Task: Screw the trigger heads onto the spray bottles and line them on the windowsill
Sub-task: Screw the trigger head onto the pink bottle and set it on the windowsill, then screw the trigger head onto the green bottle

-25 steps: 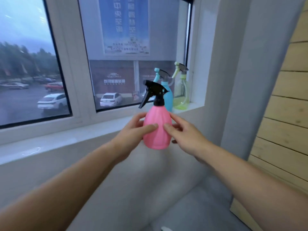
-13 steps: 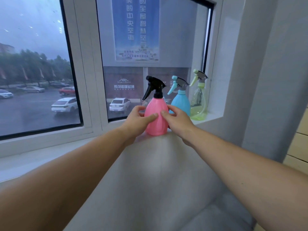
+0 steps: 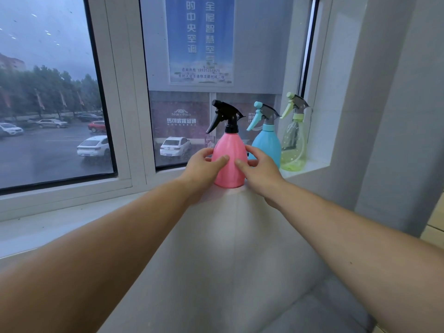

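A pink spray bottle (image 3: 230,150) with a black trigger head (image 3: 223,114) stands upright on the white windowsill (image 3: 72,217). My left hand (image 3: 204,169) grips its left side and my right hand (image 3: 259,171) grips its right side. Just to the right stands a blue bottle (image 3: 268,143) with a grey and blue trigger head. At the far right, against the window reveal, is a clear green bottle (image 3: 294,150) with a grey and green trigger head. All three nozzles point left.
The window frame (image 3: 134,116) rises behind the sill, with a poster (image 3: 199,39) on the glass. A grey wall (image 3: 384,116) closes the sill on the right. A grey ledge face (image 3: 228,248) drops below the sill. Wooden panelling (image 3: 434,224) shows at the far right.
Both hands carried the pink bottle from in front of the ledge up and forward and set it down on the sill, left of the blue bottle. The camera moved closer.
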Available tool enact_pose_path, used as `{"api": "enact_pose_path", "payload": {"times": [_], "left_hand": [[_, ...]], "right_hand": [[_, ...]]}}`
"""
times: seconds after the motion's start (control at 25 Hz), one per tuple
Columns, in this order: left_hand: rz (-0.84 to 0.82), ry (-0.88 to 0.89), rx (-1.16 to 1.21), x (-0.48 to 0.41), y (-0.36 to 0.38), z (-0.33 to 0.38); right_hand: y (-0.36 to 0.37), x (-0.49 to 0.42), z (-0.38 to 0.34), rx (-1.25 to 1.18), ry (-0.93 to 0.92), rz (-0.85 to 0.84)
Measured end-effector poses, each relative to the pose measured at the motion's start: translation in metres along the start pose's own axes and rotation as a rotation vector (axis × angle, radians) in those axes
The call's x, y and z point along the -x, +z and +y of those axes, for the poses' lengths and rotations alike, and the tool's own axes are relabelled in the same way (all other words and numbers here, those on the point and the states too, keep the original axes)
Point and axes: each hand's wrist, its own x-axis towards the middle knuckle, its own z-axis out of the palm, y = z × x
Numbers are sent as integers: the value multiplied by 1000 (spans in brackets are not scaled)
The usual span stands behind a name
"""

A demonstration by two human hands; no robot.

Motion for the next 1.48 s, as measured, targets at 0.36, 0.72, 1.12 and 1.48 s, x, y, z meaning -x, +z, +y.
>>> {"api": "enact_pose_path", "payload": {"times": [0.36,0.72,1.12,1.48], "left_hand": [[161,29,-57,33,0,13],[-22,48,-40,137,32,-52],[-490,-683,-331,178,74,-282],[-599,-1062,-544,203,97,-441]], "right_hand": [[-20,24,-2,32,50,35],[-63,125,70,-24,169,55],[-7,236,283,98,652,-192],[64,256,446,404,776,-313]]}}
